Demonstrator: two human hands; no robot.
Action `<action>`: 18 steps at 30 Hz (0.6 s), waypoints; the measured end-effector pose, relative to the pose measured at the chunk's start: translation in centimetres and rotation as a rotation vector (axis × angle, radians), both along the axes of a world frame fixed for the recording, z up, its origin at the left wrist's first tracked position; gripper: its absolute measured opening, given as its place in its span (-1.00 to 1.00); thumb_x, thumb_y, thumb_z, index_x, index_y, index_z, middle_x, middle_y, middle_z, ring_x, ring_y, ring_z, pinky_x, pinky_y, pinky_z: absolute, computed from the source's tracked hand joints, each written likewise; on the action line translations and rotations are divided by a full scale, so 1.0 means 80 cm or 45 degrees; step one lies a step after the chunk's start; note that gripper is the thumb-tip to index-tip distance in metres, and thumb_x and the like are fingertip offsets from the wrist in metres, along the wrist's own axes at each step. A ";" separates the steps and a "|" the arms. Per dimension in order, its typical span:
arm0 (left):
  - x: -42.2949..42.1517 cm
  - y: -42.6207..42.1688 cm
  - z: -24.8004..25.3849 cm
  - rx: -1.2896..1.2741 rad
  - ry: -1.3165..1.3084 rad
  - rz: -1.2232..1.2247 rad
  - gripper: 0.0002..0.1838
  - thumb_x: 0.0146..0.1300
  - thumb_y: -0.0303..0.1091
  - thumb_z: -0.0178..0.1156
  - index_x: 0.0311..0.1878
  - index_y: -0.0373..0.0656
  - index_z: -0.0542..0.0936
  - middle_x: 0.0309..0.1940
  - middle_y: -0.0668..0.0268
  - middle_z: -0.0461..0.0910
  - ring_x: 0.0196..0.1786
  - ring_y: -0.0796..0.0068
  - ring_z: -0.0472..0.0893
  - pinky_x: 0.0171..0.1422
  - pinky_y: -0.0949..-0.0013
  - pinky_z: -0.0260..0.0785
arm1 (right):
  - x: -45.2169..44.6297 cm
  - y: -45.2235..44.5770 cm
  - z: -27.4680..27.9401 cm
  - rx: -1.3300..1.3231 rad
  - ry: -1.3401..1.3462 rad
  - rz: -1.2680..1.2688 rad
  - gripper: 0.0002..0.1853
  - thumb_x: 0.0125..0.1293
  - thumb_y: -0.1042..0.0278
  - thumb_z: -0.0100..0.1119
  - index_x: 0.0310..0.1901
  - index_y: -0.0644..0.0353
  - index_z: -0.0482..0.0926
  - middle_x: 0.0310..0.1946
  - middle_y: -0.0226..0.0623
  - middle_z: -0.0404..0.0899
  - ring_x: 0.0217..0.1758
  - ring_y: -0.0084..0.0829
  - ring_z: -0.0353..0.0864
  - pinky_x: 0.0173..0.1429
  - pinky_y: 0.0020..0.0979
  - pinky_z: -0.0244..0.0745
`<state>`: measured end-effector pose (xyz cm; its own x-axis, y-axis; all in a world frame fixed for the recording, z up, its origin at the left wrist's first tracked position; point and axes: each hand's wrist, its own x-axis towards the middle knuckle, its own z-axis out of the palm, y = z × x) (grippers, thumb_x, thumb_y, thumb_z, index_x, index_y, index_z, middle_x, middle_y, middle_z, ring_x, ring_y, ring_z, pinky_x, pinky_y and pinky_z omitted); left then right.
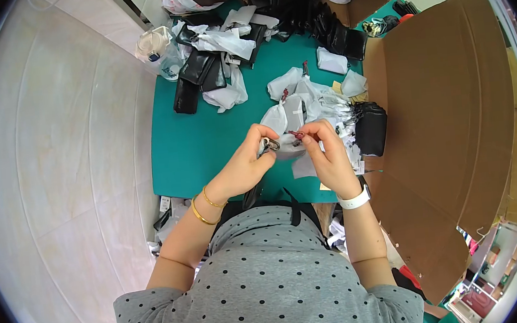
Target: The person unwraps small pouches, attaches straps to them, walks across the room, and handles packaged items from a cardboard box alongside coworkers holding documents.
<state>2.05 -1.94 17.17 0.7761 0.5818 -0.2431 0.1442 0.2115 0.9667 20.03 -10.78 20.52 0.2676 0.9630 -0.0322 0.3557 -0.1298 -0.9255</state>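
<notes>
Red piece (296,134) crosswise, tip leftward

wallets (199,66): far left on table (173,151) | paper pieces (327,100): beyond right fingers (318,132) | cardboard (440,113): right of table

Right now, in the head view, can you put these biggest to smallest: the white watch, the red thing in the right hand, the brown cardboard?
1. Brown cardboard
2. White watch
3. Red thing in the right hand
</notes>
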 end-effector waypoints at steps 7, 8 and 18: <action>-0.009 -0.013 0.003 -0.258 -0.167 -0.035 -0.73 0.29 -0.60 -0.06 0.05 -0.21 0.29 -0.23 0.35 0.36 -0.28 0.65 0.37 -0.14 0.52 0.34 | 0.011 -0.032 -0.012 0.068 -0.177 0.077 -0.88 0.32 0.55 0.05 -0.15 0.22 0.53 -0.30 -0.24 0.41 -0.31 -0.32 0.45 -0.22 -0.44 0.36; -0.009 -0.015 0.003 -0.201 -0.147 -0.041 -0.74 0.30 -0.60 -0.06 0.05 -0.22 0.29 -0.23 0.34 0.37 -0.27 0.64 0.38 -0.13 0.51 0.34 | 0.010 -0.034 -0.005 0.021 -0.254 0.104 -0.89 0.30 0.58 0.07 -0.16 0.23 0.53 -0.30 -0.24 0.44 -0.28 -0.33 0.47 -0.19 -0.44 0.37; 0.003 -0.032 -0.002 0.352 -0.009 -0.075 -0.76 0.29 -0.57 -0.01 0.02 -0.29 0.33 -0.15 0.18 0.39 -0.08 0.41 0.45 0.07 0.38 0.32 | 0.004 -0.049 -0.016 -0.243 0.321 0.125 -0.89 0.36 0.53 -0.01 -0.12 0.22 0.48 -0.32 -0.32 0.52 -0.20 -0.43 0.51 -0.05 -0.44 0.38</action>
<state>2.31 -4.48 17.03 0.8119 0.5789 -0.0760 0.1416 -0.0688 0.9875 20.33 -14.69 19.24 0.1347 0.9540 -0.2677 0.1381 -0.2856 -0.9483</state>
